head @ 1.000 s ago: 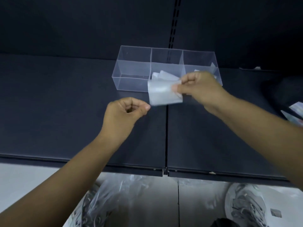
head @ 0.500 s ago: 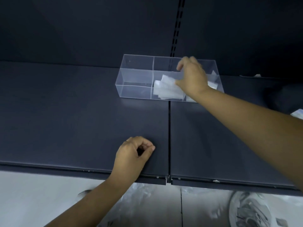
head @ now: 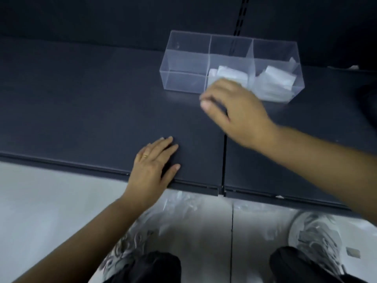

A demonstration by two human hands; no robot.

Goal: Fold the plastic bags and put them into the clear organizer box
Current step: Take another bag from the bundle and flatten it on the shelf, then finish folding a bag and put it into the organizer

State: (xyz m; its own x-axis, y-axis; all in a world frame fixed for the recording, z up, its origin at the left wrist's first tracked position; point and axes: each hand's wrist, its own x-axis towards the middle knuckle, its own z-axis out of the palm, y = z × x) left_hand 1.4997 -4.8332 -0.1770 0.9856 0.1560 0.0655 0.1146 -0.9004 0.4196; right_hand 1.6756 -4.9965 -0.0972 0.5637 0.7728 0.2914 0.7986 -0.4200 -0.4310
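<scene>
The clear organizer box [head: 184, 58] with three compartments stands on the dark shelf [head: 91, 103] near the back. Its left compartment holds nothing. Folded plastic bags [head: 232, 73] lie in the middle compartment and more folded bags [head: 279, 78] fill the right one. My right hand [head: 236, 111] hovers just in front of the box, fingers loosely bent, holding nothing. My left hand [head: 155, 162] rests flat on the shelf near its front edge, fingers straight, a ring on one finger.
The shelf's front edge [head: 71, 163] runs across the view, with a seam [head: 224, 160] between two panels. Below it lie loose plastic bags [head: 183, 203] on the pale floor beside my shoes [head: 314, 235]. A dark back wall stands behind the box.
My right hand dropped the folded bag into the middle compartment and pulled back out of the box. My left hand uncurled and flattened on the shelf.
</scene>
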